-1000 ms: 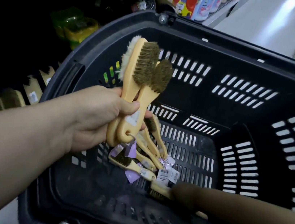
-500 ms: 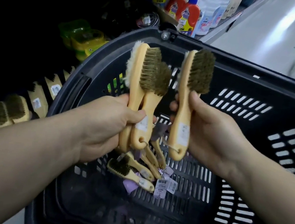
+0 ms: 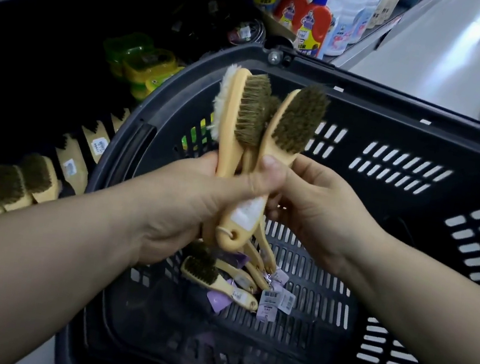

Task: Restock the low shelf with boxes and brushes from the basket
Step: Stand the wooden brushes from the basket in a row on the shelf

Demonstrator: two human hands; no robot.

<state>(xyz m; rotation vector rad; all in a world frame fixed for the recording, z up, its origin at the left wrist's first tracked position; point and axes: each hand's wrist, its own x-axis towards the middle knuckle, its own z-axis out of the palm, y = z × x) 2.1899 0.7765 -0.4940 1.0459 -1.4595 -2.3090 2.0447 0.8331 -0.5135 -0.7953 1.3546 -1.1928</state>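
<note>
Our left hand (image 3: 195,206) has its fist closed round the handles of the held brushes (image 3: 242,120), three of them (one backed with white fleece). Their bristle heads point up, above the basket (image 3: 397,108) near its left rim. Our right hand (image 3: 318,211) is on the same bundle, with thumb and curled fingers pinching the front brush (image 3: 298,122) at the neck. Loose brushes (image 3: 210,275) with price tags (image 3: 274,301) lie on the basket floor, towards its left wall. We see the low shelf (image 3: 34,122) left of the basket, with shelved brushes (image 3: 35,177) along its front edge. Bottles (image 3: 315,22) stand further along.
</note>
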